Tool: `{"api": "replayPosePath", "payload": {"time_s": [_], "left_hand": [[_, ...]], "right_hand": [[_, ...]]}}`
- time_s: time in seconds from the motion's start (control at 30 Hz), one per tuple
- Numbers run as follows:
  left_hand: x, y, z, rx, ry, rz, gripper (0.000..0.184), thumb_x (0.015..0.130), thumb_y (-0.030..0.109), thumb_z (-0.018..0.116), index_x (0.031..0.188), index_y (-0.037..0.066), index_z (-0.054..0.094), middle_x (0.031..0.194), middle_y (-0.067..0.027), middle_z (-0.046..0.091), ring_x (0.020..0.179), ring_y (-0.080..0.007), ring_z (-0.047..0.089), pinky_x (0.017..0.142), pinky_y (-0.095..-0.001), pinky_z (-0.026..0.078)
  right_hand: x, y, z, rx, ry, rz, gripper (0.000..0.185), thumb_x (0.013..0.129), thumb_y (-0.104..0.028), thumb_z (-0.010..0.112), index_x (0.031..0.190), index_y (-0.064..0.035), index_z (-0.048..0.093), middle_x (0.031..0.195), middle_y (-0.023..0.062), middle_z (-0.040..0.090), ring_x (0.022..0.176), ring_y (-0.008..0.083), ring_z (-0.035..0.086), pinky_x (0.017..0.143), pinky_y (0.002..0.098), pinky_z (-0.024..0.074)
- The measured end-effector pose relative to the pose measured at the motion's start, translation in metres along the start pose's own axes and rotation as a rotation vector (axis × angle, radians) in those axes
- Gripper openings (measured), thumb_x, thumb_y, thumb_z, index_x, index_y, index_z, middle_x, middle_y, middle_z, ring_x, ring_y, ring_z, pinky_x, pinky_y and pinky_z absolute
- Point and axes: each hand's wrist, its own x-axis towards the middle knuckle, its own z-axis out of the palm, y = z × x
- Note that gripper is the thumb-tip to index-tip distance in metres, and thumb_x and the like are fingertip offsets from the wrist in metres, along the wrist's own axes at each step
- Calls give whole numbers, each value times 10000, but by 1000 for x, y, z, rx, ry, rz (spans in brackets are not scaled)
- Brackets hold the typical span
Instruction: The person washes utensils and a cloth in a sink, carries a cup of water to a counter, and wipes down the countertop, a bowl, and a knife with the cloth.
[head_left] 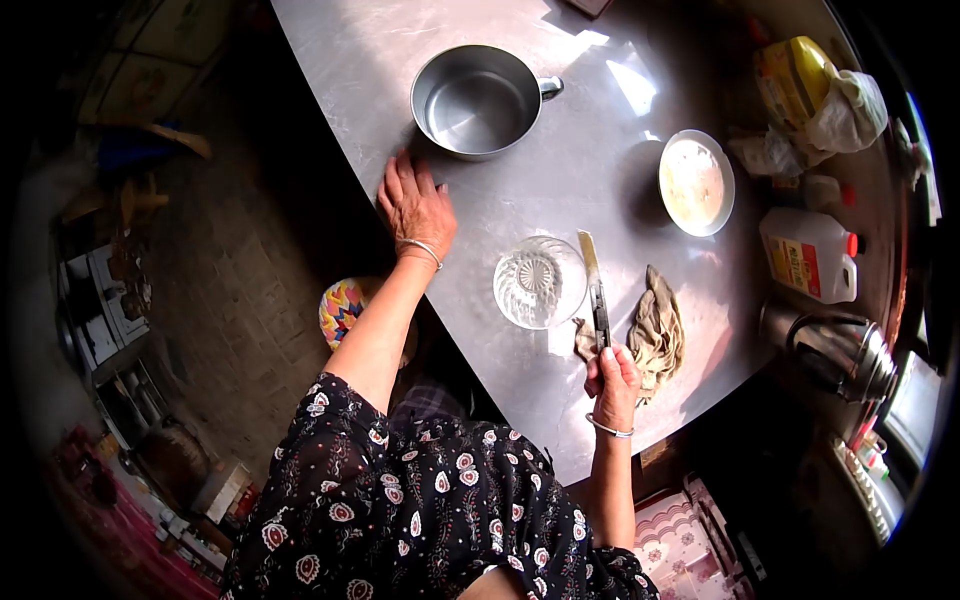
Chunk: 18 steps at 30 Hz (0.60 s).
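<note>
My left hand (414, 207) lies on the table's left edge with its fingers stretched out, just below a metal pot (480, 102) with a side handle. Between my two hands stands a clear glass bowl (538, 283). A knife (598, 300) with a dark handle is in my right hand (615, 382), its blade pointing away from me and passing close to the glass bowl's right side. Beside that hand, a crumpled brownish cloth (657, 335) rests on the table. Farther right is a white bowl (697, 183) with pale contents.
Along the right side of the grey table (590, 130) are a plastic jug (808, 255) with a red cap, a yellow package (795, 75), a white plastic bag (847, 110) and a shiny metal kettle (835, 350). A colourful round seat (343, 310) is below the left edge.
</note>
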Motion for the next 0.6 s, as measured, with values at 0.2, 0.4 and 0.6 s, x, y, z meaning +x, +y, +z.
{"api": "replayPosePath", "payload": {"time_s": [0.2,0.4,0.6], "left_hand": [[-3,-2,9,28,49,43,518,771,207,567,1201,-12,380,1310,-184,331,1229,-331,278,998,-461,209],[-4,-21,13,-158,106,118,390,791,184,555,1127,5,470,1227,-184,429,1166,-341,360,956,-428,293],[-49,14,-49,-1002,-465,-324,365,869,254,512,1144,16,492,875,-118,626,685,-169,609,595,-278,488]], "right_hand": [[-12,19,-37,170,134,47,148,883,-227,521,848,-84,507,599,5,489,394,54,344,360,188,267],[-29,25,-48,249,115,-63,143,874,-178,533,923,-44,527,690,25,525,482,77,426,433,208,363],[-31,36,-79,51,122,-195,119,854,-106,543,943,-29,518,748,17,547,540,68,465,480,205,398]]}}
